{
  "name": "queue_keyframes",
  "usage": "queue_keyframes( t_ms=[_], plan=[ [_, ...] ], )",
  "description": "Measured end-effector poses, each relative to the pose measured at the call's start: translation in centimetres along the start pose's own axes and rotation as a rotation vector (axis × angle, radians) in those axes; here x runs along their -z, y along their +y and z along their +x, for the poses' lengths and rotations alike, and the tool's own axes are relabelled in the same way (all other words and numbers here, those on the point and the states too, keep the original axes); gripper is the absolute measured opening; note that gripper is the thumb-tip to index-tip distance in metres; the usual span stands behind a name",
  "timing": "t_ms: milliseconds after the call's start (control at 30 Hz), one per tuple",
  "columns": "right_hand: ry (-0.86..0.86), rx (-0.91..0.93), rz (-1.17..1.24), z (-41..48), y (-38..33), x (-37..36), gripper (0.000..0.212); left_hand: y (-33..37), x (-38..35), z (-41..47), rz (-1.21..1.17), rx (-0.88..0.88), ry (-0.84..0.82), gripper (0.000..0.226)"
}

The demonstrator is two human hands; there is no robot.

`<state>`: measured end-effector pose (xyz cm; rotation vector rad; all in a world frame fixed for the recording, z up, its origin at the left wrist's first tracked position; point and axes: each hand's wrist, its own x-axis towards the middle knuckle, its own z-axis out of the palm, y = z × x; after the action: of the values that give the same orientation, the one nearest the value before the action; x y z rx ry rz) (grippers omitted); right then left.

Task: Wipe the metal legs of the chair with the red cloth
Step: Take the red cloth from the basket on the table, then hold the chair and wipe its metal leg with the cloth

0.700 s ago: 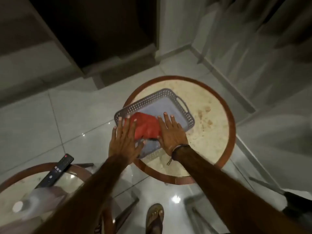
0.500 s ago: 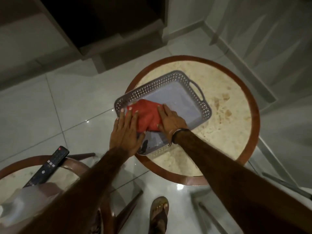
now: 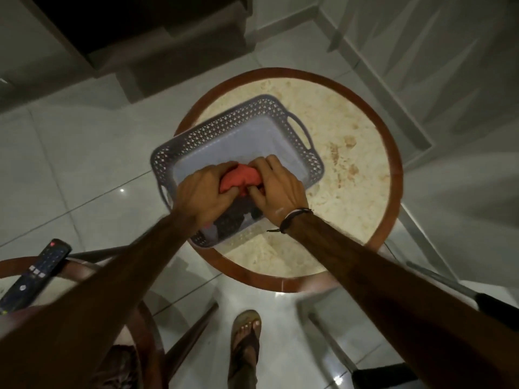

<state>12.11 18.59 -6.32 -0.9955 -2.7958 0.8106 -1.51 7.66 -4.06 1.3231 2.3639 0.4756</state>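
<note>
The red cloth (image 3: 241, 179) is bunched up between both my hands, over a grey perforated tray (image 3: 224, 127). My left hand (image 3: 203, 192) grips its left side with curled fingers. My right hand (image 3: 276, 189), with a cord bracelet at the wrist, pinches its right side. Only a small part of the cloth shows between the fingers. A thin metal leg (image 3: 441, 279) with a dark tip slants in at the right edge; I cannot tell whether it belongs to the chair.
The tray rests on a round stone-topped table with a brown rim (image 3: 393, 175). A second round table (image 3: 84, 269) at lower left carries a black remote (image 3: 36, 276). Dark wooden legs (image 3: 191, 327) and my sandalled foot (image 3: 245, 335) stand on the glossy tiled floor.
Both hands went from lying flat on the spread cloth to curling shut and gathering it into a bunch. The view has shifted closer over the tray.
</note>
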Motion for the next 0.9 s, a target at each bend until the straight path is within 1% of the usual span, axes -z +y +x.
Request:
queue_keyframes(
  t_ms=[67,167,233,300,333,433,467,533,633,667,733,800,833,867,900],
  plan=[
    [0.076,0.043,0.071,-3.3,0.6,2.5,0.041,2.8,0.3,-2.4,-0.061,-0.057,0.030,0.040],
    [0.181,0.055,0.165,-9.7,2.9,5.6,0.056,7.2,0.2,-7.5,-0.164,-0.056,0.032,0.054],
    [0.226,-0.039,0.145,-15.2,5.8,6.9,0.061,9.9,-1.7,-11.8,-0.206,-0.042,0.029,0.060],
    [0.243,-0.151,0.077,-21.1,9.4,7.2,0.056,12.2,-4.9,-16.1,-0.220,-0.003,0.005,0.063],
    [0.224,-0.197,0.036,-23.8,11.2,6.8,0.052,12.7,-6.7,-18.0,-0.236,0.026,-0.011,0.062],
    [0.060,-0.293,-0.084,-31.5,15.9,4.3,0.047,12.6,-13.4,-23.5,-0.240,0.081,-0.091,0.056],
    [-0.008,-0.315,-0.121,-33.7,17.5,2.9,0.047,12.2,-16.0,-25.1,-0.239,0.088,-0.107,0.055],
    [-0.120,-0.336,-0.166,-37.3,20.2,-0.2,0.049,11.6,-21.4,-27.8,-0.255,0.173,-0.145,0.060],
    [-0.192,-0.370,-0.253,-40.2,22.8,-4.5,0.055,11.7,-29.3,-29.7,-0.280,0.299,-0.193,0.055],
    [-0.182,-0.381,-0.275,-40.8,23.1,-5.3,0.057,11.9,-31.5,-30.1,-0.272,0.313,-0.202,0.053],
    [-0.081,-0.363,-0.302,-41.9,23.4,-6.5,0.058,12.3,-35.4,-30.8,-0.209,0.297,-0.241,0.051],
    [0.025,-0.338,-0.279,-42.1,23.9,-7.2,0.053,12.7,-38.2,-31.0,-0.195,0.276,-0.298,0.049],
    [0.049,-0.333,-0.271,-42.2,24.0,-7.1,0.050,12.9,-39.0,-30.8,-0.198,0.271,-0.313,0.048],
    [0.062,-0.331,-0.266,-42.4,24.2,-7.3,0.048,13.0,-39.8,-30.7,-0.220,0.264,-0.327,0.051],
    [0.068,-0.327,-0.264,-42.5,24.3,-7.4,0.048,13.0,-40.4,-30.6,-0.257,0.241,-0.354,0.059]
  ],
)
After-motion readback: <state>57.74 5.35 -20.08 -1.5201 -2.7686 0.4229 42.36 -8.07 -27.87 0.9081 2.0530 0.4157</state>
